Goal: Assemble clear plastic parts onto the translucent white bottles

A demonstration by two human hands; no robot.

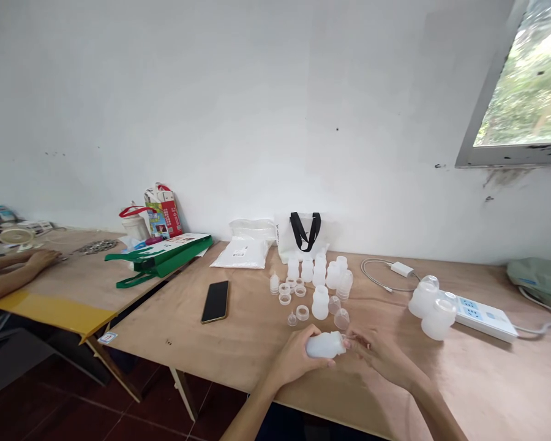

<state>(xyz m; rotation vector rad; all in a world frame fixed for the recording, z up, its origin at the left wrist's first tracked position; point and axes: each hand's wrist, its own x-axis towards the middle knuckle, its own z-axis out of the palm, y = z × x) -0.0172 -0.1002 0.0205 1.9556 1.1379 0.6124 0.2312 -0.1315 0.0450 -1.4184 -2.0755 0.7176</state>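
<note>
My left hand is wrapped round a translucent white bottle, which lies on its side with its neck to the right. The fingers of my right hand are pinched at the bottle's mouth; a small clear part seems to be between them, too small to make out. Just beyond my hands stands another white bottle, with a ring, a small nipple-shaped piece and clear domed caps near it. Several more bottles and rings are grouped behind.
A black phone lies on the left. Two capped bottles and a power strip are on the right, near a cable. At the back are a white bag and plastic packages. Another person's hand rests far left.
</note>
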